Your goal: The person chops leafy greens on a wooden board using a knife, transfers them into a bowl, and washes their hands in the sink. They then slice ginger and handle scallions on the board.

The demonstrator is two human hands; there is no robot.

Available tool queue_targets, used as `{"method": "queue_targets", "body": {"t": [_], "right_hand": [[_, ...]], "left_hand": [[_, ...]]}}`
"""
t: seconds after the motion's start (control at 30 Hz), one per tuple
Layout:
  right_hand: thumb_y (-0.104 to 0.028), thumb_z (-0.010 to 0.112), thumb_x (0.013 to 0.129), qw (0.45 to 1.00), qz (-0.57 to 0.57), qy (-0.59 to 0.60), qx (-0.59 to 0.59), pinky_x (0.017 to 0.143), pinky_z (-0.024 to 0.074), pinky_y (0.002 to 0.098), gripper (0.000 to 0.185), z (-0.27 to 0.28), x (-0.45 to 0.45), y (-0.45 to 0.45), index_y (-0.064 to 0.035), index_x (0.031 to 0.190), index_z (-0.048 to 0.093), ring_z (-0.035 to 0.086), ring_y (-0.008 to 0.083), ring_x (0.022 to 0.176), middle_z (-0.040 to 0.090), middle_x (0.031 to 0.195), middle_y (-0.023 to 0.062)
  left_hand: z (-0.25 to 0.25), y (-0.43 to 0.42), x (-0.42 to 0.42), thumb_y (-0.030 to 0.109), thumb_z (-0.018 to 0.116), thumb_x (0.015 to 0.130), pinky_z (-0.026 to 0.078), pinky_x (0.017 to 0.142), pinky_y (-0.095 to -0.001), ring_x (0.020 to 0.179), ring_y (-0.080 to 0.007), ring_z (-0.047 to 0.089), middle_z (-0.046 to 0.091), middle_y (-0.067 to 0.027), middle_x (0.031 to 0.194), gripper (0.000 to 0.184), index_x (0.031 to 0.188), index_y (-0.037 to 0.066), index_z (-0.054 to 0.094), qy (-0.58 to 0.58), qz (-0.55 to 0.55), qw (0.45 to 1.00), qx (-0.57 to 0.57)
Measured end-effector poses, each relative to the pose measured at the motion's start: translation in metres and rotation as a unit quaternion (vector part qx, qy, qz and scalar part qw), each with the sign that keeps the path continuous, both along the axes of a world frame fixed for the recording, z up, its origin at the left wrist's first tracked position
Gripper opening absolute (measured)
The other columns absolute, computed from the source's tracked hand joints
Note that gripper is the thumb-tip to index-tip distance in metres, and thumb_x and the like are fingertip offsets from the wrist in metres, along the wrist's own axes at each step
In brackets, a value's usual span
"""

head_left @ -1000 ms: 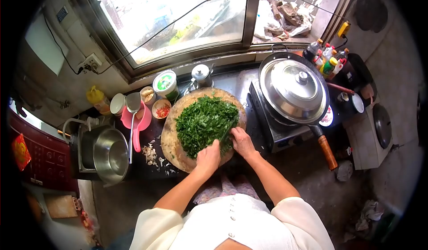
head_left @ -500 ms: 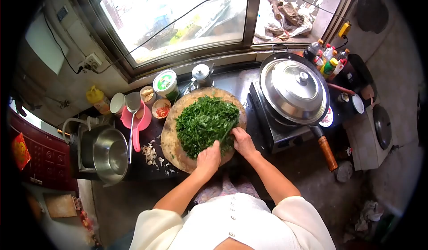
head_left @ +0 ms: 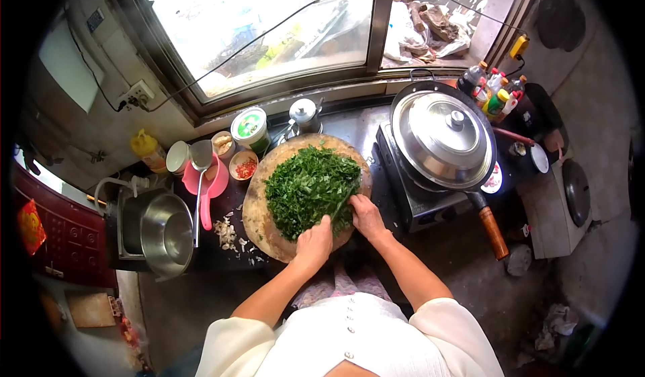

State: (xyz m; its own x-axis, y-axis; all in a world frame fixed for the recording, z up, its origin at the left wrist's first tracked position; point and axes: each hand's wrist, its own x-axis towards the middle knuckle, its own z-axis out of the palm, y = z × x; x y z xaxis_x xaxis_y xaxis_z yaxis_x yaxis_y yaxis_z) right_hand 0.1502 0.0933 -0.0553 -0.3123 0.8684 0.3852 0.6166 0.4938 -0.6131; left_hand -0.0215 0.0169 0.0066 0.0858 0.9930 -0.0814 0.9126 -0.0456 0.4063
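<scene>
A heap of chopped green leaves (head_left: 306,189) covers much of the round wooden board (head_left: 257,212). At the heap's lower edge my left hand (head_left: 314,240) is closed, fingers wrapped round something mostly hidden. Close by on the right, my right hand (head_left: 367,216) has its fingers pressed together at the leaves' edge; what they hold is hard to make out. A thin dark blade-like shape (head_left: 344,203) runs between the two hands, partly covered by leaves, and its handle is hidden.
Right of the board, a lidded wok (head_left: 442,135) with a wooden handle sits on a stove (head_left: 420,205). To the left are a pink ladle cup (head_left: 213,183), a bowl of red pieces (head_left: 243,166), garlic skins (head_left: 227,232) and a steel basin (head_left: 166,236). Bottles (head_left: 494,95) stand back right.
</scene>
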Motion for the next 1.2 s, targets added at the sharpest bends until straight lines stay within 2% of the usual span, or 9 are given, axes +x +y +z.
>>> {"method": "queue_targets", "body": {"t": [0.07, 0.17, 0.33, 0.4, 0.57, 0.7, 0.83, 0.97, 1.2], "right_hand": [[0.012, 0.054, 0.072, 1.000, 0.004, -0.013, -0.008, 0.076, 0.0494, 0.0448, 0.025, 0.000, -0.001, -0.005, -0.0024, 0.093, 0.056, 0.058, 0.0390, 0.090, 0.058, 0.089, 0.0174], [0.011, 0.055, 0.072, 1.000, 0.006, -0.019, 0.007, 0.076, 0.0496, 0.0445, 0.024, 0.005, 0.004, -0.006, -0.0025, 0.092, 0.056, 0.058, 0.0386, 0.090, 0.058, 0.088, 0.0171], [0.010, 0.055, 0.072, 1.000, 0.003, -0.025, 0.011, 0.077, 0.0498, 0.0435, 0.024, 0.005, 0.003, -0.003, -0.0027, 0.092, 0.057, 0.059, 0.0376, 0.090, 0.058, 0.088, 0.0163], [0.010, 0.055, 0.072, 1.000, 0.006, -0.024, 0.006, 0.078, 0.0498, 0.0433, 0.023, -0.003, 0.004, -0.003, -0.0027, 0.091, 0.057, 0.059, 0.0374, 0.090, 0.058, 0.088, 0.0162], [0.008, 0.057, 0.072, 0.999, -0.005, -0.033, 0.004, 0.078, 0.0492, 0.0445, 0.022, 0.005, 0.003, -0.004, -0.0026, 0.091, 0.057, 0.058, 0.0378, 0.090, 0.058, 0.088, 0.0155], [0.006, 0.060, 0.071, 0.999, 0.016, -0.048, -0.004, 0.080, 0.0485, 0.0447, 0.025, 0.026, 0.004, -0.018, -0.0024, 0.094, 0.057, 0.056, 0.0386, 0.095, 0.057, 0.093, 0.0159], [0.008, 0.061, 0.069, 0.997, 0.052, -0.050, -0.008, 0.081, 0.0482, 0.0445, 0.032, 0.008, 0.006, -0.013, -0.0012, 0.099, 0.054, 0.055, 0.0391, 0.096, 0.054, 0.096, 0.0169], [0.009, 0.058, 0.070, 0.997, 0.058, -0.040, -0.003, 0.080, 0.0489, 0.0441, 0.029, 0.006, 0.004, -0.010, -0.0010, 0.098, 0.055, 0.056, 0.0384, 0.093, 0.055, 0.094, 0.0160], [0.010, 0.055, 0.070, 0.998, 0.052, -0.022, 0.021, 0.079, 0.0495, 0.0436, 0.025, 0.009, 0.001, -0.009, -0.0021, 0.092, 0.057, 0.057, 0.0371, 0.091, 0.056, 0.090, 0.0152]], "left_hand": [[-0.028, 0.019, 0.006, 0.018, 0.049, 0.095, 0.052, 0.062, -0.0542, 0.069, -0.0437, 0.065, 0.065, -0.0224, 0.070, 0.015, 0.101, 0.004, 0.049, -0.010, 0.006, 1.000, 0.016], [-0.032, 0.021, 0.001, 0.016, 0.050, 0.095, 0.051, 0.060, -0.0538, 0.066, -0.0441, 0.064, 0.064, -0.0224, 0.071, 0.013, 0.100, 0.004, 0.047, -0.038, 0.009, 0.998, 0.040], [0.004, -0.005, -0.008, 0.019, 0.051, 0.096, 0.051, 0.062, -0.0550, 0.068, -0.0452, 0.064, 0.064, -0.0234, 0.069, 0.015, 0.102, 0.005, 0.047, -0.027, -0.001, 0.999, 0.027], [0.018, -0.015, -0.006, 0.021, 0.049, 0.096, 0.051, 0.063, -0.0555, 0.068, -0.0449, 0.065, 0.065, -0.0239, 0.072, 0.017, 0.102, 0.006, 0.047, -0.016, -0.004, 0.999, -0.039], [-0.033, 0.015, 0.014, 0.024, 0.049, 0.096, 0.052, 0.063, -0.0556, 0.067, -0.0463, 0.064, 0.065, -0.0233, 0.071, 0.018, 0.103, 0.007, 0.048, -0.011, 0.029, 1.000, 0.003], [-0.022, 0.012, -0.002, 0.023, 0.051, 0.096, 0.051, 0.061, -0.0552, 0.068, -0.0447, 0.065, 0.065, -0.0240, 0.070, 0.019, 0.105, 0.006, 0.049, -0.049, 0.042, 0.998, 0.017], [0.009, -0.012, -0.003, 0.021, 0.051, 0.096, 0.051, 0.062, -0.0549, 0.068, -0.0451, 0.064, 0.065, -0.0240, 0.071, 0.017, 0.102, 0.006, 0.049, -0.029, 0.017, 0.999, 0.011], [-0.003, -0.006, 0.000, 0.020, 0.050, 0.096, 0.051, 0.065, -0.0555, 0.072, -0.0458, 0.065, 0.066, -0.0257, 0.075, 0.017, 0.102, 0.005, 0.048, -0.012, 0.014, 0.999, -0.032], [-0.022, -0.004, -0.013, 0.021, 0.052, 0.096, 0.052, 0.062, -0.0535, 0.069, -0.0441, 0.065, 0.065, -0.0247, 0.072, 0.018, 0.103, 0.005, 0.050, -0.043, 0.031, 0.998, 0.032]]}}
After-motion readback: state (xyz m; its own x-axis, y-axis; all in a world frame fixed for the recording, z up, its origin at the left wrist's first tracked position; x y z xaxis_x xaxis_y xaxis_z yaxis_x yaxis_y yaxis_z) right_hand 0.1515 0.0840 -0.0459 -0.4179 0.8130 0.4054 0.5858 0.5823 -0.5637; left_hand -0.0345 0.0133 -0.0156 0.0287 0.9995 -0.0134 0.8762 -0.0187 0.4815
